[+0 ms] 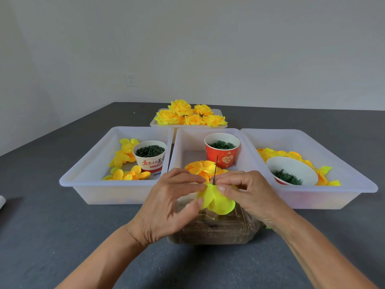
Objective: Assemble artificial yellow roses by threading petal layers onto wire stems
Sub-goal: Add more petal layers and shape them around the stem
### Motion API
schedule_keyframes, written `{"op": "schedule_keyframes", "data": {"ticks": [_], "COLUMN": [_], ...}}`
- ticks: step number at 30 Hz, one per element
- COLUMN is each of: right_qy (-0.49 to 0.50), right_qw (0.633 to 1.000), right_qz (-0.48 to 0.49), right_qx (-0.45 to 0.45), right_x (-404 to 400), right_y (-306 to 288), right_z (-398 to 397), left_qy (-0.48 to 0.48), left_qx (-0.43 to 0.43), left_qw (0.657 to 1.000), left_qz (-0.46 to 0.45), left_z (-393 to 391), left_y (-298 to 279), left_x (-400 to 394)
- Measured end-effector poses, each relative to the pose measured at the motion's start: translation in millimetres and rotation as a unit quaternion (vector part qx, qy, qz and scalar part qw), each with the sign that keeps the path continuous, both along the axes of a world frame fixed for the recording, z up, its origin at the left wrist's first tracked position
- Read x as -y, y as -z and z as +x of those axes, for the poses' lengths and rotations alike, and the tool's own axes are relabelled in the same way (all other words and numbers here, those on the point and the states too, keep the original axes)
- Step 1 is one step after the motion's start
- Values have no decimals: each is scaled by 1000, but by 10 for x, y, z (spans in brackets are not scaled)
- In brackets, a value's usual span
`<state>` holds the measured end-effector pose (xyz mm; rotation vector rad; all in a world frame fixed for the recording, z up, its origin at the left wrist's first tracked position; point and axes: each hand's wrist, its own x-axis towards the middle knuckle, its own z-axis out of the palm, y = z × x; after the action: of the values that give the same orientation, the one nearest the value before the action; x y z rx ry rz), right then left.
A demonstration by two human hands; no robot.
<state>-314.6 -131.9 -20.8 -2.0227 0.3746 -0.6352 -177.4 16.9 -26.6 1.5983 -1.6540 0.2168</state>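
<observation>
A thin dark green wire stem point(215, 167) stands upright between my two hands, over the front edge of the middle tray. A bright yellow petal layer point(218, 200) sits on the stem just below my fingertips. My left hand point(166, 203) pinches the petal layer from the left. My right hand point(248, 192) pinches the stem and petals from the right. More loose orange-yellow petals point(201, 166) lie heaped in the middle tray behind the stem.
Three white trays stand side by side: the left tray point(87, 178) with petals and a cup of green pieces point(150, 155), the middle tray with a red cup of green rings point(221, 152), the right tray point(325, 189) with petals and a tipped cup point(291, 172). Finished roses point(187, 114) fill a far tray. A clear box point(212, 228) lies under my hands.
</observation>
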Motion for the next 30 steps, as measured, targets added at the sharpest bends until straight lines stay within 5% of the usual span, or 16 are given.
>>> {"op": "schedule_keyframes", "data": {"ticks": [13, 18, 25, 30], "right_qy": [10, 101, 109, 68], "right_qw": [992, 986, 977, 892], "right_qz": [117, 117, -82, -237], "right_qx": [41, 61, -164, -380], "right_x": [125, 491, 824, 904], "right_y": [-35, -153, -34, 61], "right_z": [-4, 127, 649, 870], "left_qy": [-29, -31, -23, -12], "left_qx": [-284, -273, -266, -295], "left_qw": [959, 961, 964, 955], "left_qz": [0, 17, 7, -8], "left_z": [-99, -86, -69, -87], "left_y": [5, 41, 67, 82], "left_x": [356, 359, 370, 371]}}
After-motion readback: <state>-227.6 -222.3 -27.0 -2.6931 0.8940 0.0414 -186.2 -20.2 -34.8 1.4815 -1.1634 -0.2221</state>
